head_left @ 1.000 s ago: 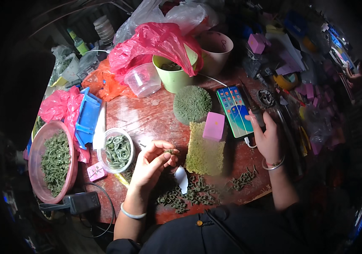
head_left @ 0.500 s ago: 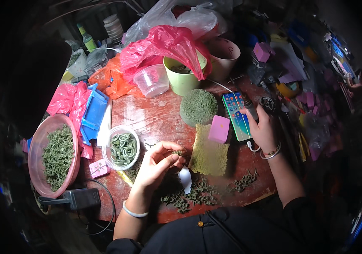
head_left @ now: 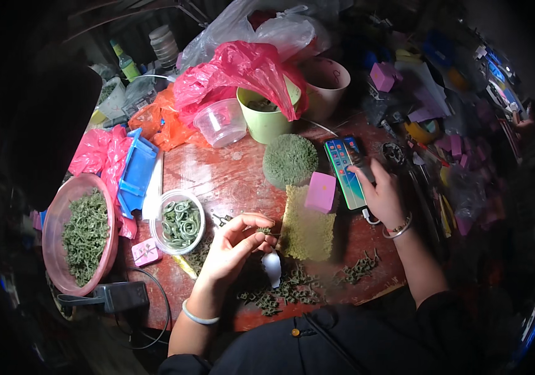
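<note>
My left hand (head_left: 233,245) pinches a small dark green cast piece (head_left: 265,230) between thumb and fingertips, close to the yellow-green sponge pad (head_left: 308,231). Below those fingers a white, leaf-shaped scrap (head_left: 272,269) shows. My right hand (head_left: 385,197) is bent around a dark cylindrical tool (head_left: 366,173), partly hidden by the fingers, over the edge of a lit smartphone (head_left: 346,172). Several more small green pieces (head_left: 292,287) lie loose at the table's near edge. A pink block (head_left: 320,192) rests on the pad's upper corner, beside a round green scouring pad (head_left: 290,160).
At left stand a pink basin (head_left: 110,250) of green pieces and a clear tub (head_left: 202,219) of green rings. A black power bank (head_left: 120,296) with a cable lies nearby. Behind are a lime bucket (head_left: 267,125), a red plastic bag (head_left: 230,69) and a blue tray (head_left: 137,175).
My right hand has drawn slightly down and the dark tool has tipped lower across the phone. My left hand keeps its pinch on the small green piece, almost in place.
</note>
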{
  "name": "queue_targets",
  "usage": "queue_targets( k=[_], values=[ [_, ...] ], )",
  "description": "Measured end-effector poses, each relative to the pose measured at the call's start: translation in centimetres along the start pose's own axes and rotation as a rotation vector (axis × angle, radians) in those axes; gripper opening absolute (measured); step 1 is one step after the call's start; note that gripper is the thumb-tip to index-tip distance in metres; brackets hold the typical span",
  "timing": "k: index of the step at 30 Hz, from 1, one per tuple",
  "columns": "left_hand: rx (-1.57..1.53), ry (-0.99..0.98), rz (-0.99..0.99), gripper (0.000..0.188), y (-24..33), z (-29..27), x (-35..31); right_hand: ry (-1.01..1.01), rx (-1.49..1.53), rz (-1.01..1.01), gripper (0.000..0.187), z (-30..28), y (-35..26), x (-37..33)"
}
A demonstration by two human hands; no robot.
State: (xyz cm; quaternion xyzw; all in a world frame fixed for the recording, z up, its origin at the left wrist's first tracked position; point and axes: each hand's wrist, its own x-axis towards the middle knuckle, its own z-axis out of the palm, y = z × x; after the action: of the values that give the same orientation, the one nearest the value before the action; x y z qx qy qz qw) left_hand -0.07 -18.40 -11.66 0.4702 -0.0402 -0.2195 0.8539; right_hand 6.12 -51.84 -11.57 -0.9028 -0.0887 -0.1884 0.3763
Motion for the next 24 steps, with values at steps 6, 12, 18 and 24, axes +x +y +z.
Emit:
queue_targets(
  k=[6,12,18,24],
  values=[
    [0.010,0.022,0.000,0.023,0.3,0.0,-0.1,0.157,0.172,-0.023,0.014,-3.1,-4.1,-2.2],
    [-0.077,0.015,-0.014,0.025,0.3,0.0,-0.1,-0.156,-0.026,-0.162,0.028,-5.0,-6.8,-7.8],
    [-0.163,0.028,-0.019,0.026,0.1,-0.1,0.2,-0.108,-0.060,-0.091,0.029,-4.6,-6.8,-8.8],
    [-0.158,0.042,0.011,0.026,-0.2,-0.4,0.1,-0.225,-0.043,-0.065,0.027,-4.3,-5.7,-8.7]
  ],
)
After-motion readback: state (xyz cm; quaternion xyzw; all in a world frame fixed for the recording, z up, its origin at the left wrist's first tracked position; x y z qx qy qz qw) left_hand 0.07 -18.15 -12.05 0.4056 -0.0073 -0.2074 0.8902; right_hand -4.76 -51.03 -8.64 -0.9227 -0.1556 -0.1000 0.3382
